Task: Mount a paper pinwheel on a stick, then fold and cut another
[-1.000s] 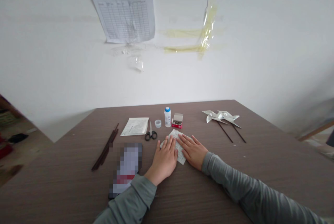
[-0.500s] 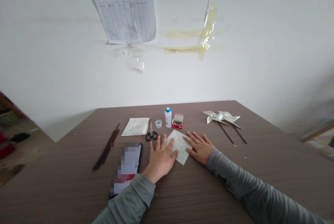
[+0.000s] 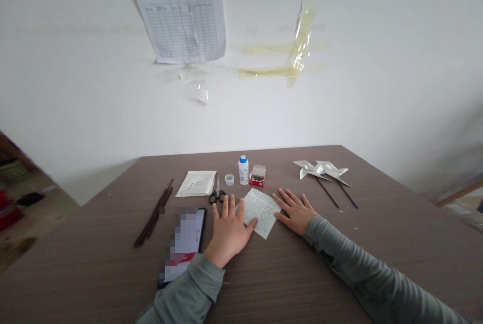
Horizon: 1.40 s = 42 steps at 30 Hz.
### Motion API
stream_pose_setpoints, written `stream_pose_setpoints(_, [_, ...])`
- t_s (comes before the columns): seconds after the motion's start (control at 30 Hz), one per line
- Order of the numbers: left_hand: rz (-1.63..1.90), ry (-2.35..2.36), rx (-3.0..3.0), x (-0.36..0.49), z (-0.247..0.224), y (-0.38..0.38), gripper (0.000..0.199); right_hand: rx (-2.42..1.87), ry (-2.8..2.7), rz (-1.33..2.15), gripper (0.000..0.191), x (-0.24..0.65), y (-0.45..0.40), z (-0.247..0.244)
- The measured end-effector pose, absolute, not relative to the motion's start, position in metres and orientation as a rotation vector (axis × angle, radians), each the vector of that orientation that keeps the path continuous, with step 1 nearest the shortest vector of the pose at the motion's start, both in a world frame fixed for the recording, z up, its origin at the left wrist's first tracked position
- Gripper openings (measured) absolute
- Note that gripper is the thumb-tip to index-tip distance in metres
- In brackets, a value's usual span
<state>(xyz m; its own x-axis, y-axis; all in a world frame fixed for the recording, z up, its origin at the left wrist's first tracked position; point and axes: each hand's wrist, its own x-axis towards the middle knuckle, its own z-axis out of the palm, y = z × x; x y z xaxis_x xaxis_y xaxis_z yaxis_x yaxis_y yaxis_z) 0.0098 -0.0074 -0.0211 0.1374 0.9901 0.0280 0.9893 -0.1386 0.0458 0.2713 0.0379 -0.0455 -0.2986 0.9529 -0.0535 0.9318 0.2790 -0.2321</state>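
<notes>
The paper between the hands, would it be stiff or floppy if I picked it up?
The paper would probably be floppy, since it looks like a thin sheet. It's likely very light for the same reason. Lying flat on the smooth-looking table, it might slide if pushed rather than tip.

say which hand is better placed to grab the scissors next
Probably the left hand: its spread fingertips are right by the handles of the scissors. The right hand, also open, is farther off, at the right corner of the printed paper, which lies between it and the scissors.
</notes>
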Motion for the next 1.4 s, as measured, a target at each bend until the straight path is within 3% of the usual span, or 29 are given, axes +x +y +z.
stream_pose_setpoints(0.37, [0.118, 2.081, 2.362, 0.004, -0.017, -0.013, 0.071, -1.821, -2.391, 0.405, 0.077, 0.267, 0.04, -0.038])
stream_pose_setpoints(0.63, [0.252, 2.148, 2.38, -0.007, -0.01, -0.009, 0.063, -1.808, -2.333, 0.344, 0.066, 0.267, 0.04, -0.036])
stream_pose_setpoints(1.1, [0.093, 2.395, 2.175, -0.031, 0.015, 0.001, 0.061, -1.726, -2.268, 0.278, 0.048, 0.278, 0.045, -0.037])
stream_pose_setpoints(1.4, [0.041, 2.41, 2.139, -0.037, 0.017, 0.001, 0.058, -1.712, -2.282, 0.245, 0.047, 0.28, 0.044, -0.038])
